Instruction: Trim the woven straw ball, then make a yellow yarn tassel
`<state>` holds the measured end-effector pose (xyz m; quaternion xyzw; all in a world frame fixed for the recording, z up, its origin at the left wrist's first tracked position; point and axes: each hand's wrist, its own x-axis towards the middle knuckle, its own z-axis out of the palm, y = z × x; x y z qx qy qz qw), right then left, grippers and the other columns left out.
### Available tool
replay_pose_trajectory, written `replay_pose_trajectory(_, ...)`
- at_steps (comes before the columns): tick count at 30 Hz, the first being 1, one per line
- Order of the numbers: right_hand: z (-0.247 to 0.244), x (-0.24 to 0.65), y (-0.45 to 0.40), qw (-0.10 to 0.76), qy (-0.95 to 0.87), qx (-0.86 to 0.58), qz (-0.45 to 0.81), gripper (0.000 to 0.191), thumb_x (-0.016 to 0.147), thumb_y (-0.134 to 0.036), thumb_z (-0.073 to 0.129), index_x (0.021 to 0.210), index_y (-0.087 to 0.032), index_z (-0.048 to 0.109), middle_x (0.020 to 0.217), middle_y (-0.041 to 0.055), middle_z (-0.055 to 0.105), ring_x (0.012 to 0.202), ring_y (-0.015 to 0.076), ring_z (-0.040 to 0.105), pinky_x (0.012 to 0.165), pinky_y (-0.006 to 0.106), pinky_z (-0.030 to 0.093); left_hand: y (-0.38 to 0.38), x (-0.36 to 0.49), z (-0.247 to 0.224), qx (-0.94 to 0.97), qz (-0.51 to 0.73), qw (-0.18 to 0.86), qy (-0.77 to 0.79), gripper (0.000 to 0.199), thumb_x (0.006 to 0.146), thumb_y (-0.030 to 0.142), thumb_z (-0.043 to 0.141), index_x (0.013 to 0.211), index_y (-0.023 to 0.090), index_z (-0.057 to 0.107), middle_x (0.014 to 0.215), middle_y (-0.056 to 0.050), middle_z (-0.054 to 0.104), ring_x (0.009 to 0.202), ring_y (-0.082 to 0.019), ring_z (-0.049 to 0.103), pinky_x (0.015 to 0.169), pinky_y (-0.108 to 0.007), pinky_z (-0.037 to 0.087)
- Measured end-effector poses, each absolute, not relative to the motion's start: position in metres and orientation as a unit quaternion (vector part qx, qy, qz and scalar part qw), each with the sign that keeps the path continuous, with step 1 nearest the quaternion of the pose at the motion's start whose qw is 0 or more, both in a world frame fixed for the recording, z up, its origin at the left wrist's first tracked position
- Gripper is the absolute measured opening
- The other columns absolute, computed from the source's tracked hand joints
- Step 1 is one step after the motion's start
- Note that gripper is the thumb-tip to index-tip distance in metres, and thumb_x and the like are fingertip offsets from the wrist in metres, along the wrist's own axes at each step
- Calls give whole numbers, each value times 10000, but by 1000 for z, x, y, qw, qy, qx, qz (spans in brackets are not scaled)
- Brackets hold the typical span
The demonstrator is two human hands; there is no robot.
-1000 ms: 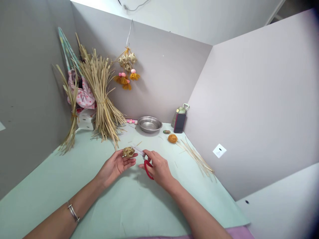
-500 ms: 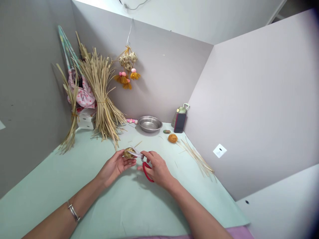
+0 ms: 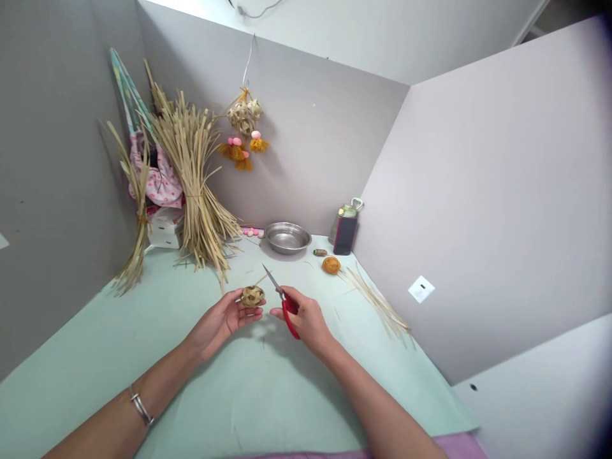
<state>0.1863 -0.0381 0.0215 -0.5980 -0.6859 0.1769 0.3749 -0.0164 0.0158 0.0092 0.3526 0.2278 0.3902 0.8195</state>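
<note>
Between the fingertips of my left hand is a small woven straw ball, held just above the table. A loose strip end pokes out from its upper right side. My right hand grips a pair of red-handled scissors. Their blades look closed, point up and to the left, and stand apart from the ball. Both hands are over the pale green tabletop.
A steel bowl stands at the back, with a thread spool, an orange yarn ball, a phone and loose strips to its right. Tall straw bundles lean at left. Woven ball ornaments hang on the wall.
The scissors have come away from the woven ball and swung more upright, and their blades have closed. The ball has turned slightly and shifted a little right in my left hand.
</note>
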Motion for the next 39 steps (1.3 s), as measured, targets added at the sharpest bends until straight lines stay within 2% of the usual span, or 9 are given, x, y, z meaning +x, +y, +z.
replay_pose_trajectory(4, 23, 186, -40, 364, -725, -565, 151, 464, 849, -448, 652, 1251, -231, 574, 959, 49, 601, 846, 184, 556, 773, 282, 457, 15, -16, 10, 353, 392, 818, 228, 266, 987, 217, 432, 1008, 102, 670, 950, -132, 752, 808, -216, 721, 853, -355, 586)
replay_pose_trajectory(10, 19, 185, -40, 311, -751, -569, 122, 324, 872, -416, 635, 1141, -237, 657, 785, 1, 611, 686, 145, 514, 656, 254, 403, 14, -17, 9, 367, 402, 810, 219, 177, 938, 247, 553, 1004, 138, 676, 974, -96, 739, 831, -210, 705, 876, -374, 571)
replay_pose_trajectory(14, 18, 185, -36, 388, -660, -587, 262, 310, 825, -460, 661, 1005, -208, 676, 613, -45, 540, 578, 122, 466, 596, 252, 388, 8, -17, 16, 442, 419, 753, 249, 213, 886, 286, 652, 1074, 188, 675, 1061, -69, 705, 973, -205, 657, 935, -349, 521)
replay_pose_trajectory(17, 22, 184, -34, 473, -559, -528, 429, 459, 721, -468, 748, 1057, -187, 610, 726, -11, 636, 596, 136, 535, 610, 279, 457, 4, -15, 17, 509, 431, 674, 318, 390, 788, 271, 765, 1154, 214, 644, 1131, -79, 682, 1082, -223, 616, 937, -299, 481)
replay_pose_trajectory(20, 27, 182, -34, 501, -517, -475, 507, 551, 647, -429, 809, 1084, -190, 573, 875, 39, 703, 690, 164, 626, 723, 327, 508, 3, -12, 11, 558, 437, 622, 333, 510, 717, 232, 817, 1183, 217, 609, 1197, -101, 649, 1139, -251, 591, 970, -328, 461)
replay_pose_trajectory(25, 27, 177, -35, 500, -509, -464, 525, 568, 616, -364, 834, 1095, -192, 582, 901, 38, 710, 815, 199, 670, 774, 337, 507, -1, -10, 4, 619, 430, 570, 329, 567, 709, 160, 789, 1232, 258, 593, 1249, -96, 636, 1206, -278, 547, 1055, -387, 390)
replay_pose_trajectory(30, 28, 177, -36, 495, -481, -439, 575, 570, 601, -353, 857, 1080, -195, 591, 841, 7, 700, 786, 190, 678, 806, 341, 513, -8, -10, 7, 652, 429, 535, 323, 576, 721, 117, 748, 1256, 274, 604, 1268, -91, 636, 1244, -282, 523, 1095, -399, 343)
replay_pose_trajectory(35, 30, 178, -36, 492, -466, -418, 605, 558, 619, -380, 847, 1073, -185, 587, 822, 6, 666, 731, 170, 655, 742, 315, 527, -7, -10, 11, 649, 420, 542, 329, 526, 705, 169, 777, 1206, 263, 650, 1292, -94, 628, 1248, -309, 520, 1094, -409, 351)
replay_pose_trajectory(39, 27, 195, -29, 474, -509, -510, 507, 497, 709, -392, 757, 1099, -194, 522, 872, 29, 676, 704, 167, 623, 686, 312, 510, 3, -15, 14, 656, 411, 526, 351, 411, 737, 226, 777, 1136, 246, 679, 1240, -92, 659, 1211, -302, 555, 1068, -383, 381)
